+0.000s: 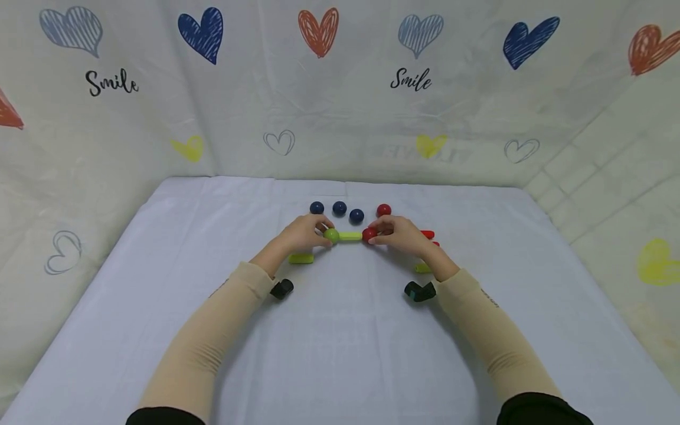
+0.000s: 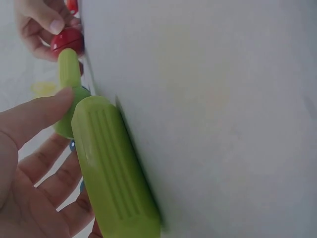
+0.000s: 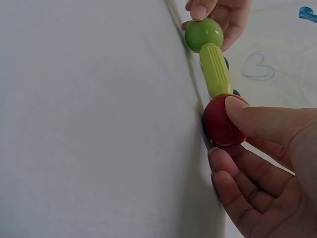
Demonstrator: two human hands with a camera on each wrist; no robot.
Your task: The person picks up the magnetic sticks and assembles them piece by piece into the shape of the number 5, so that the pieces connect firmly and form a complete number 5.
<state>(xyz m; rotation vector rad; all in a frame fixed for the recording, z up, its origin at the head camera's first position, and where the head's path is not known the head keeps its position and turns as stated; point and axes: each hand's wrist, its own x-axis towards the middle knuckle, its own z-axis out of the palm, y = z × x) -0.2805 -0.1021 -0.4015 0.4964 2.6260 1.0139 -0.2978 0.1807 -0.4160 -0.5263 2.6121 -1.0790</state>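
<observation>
Between my hands lies a yellow-green ribbed rod [image 1: 350, 236] with a ball at each end. My left hand [image 1: 306, 232] pinches the green ball [image 1: 332, 235] between thumb and fingers. At the other end my right hand [image 1: 399, 234] grips the red ball [image 1: 369, 235], its thumb on the near side in the right wrist view. Rod and balls form one straight piece, level and close over the white cloth. Another yellow-green rod [image 2: 116, 168] lies just in front of the left hand and looms large in the left wrist view.
Several dark blue balls [image 1: 339, 208] and a red ball [image 1: 383, 210] sit behind the hands. Red rods [image 1: 427, 234] and a yellow-green rod [image 1: 422, 268] lie partly hidden by the right arm. Black wrist cameras [image 1: 419, 291] hang under both wrists. A patterned curtain stands behind the table.
</observation>
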